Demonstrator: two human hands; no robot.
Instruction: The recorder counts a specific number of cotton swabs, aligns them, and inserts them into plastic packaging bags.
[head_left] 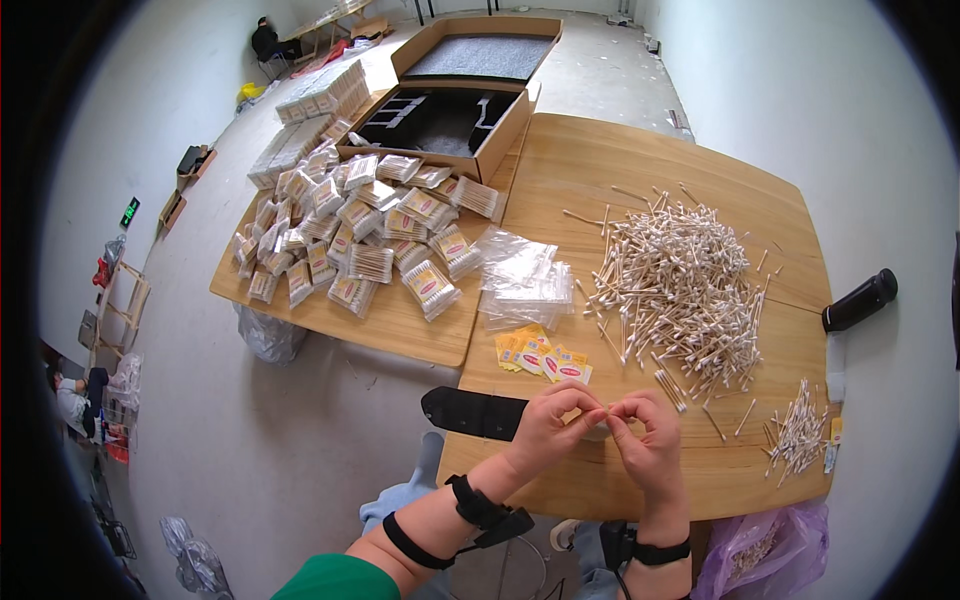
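My left hand [556, 422] and my right hand [648, 436] meet over the near edge of the wooden table, thumbs and forefingers pinched together. A pale, see-through bit shows just under the fingertips, too small to name. Beyond my hands lie several yellow and white printed cards [540, 354] in a loose fan. Behind the cards is a stack of clear plastic bags [525, 275]. To the right spreads a large heap of cotton swabs [685, 285], with a few swabs [670, 388] lying side by side at its near edge.
Filled swab packets [370, 225] are heaped on the left table, before an open cardboard box [440, 120]. A black strap [475, 413] lies left of my hands. At right are a smaller swab pile [797, 435], a black cylinder [860, 300] and a purple bag [765, 555] below the edge.
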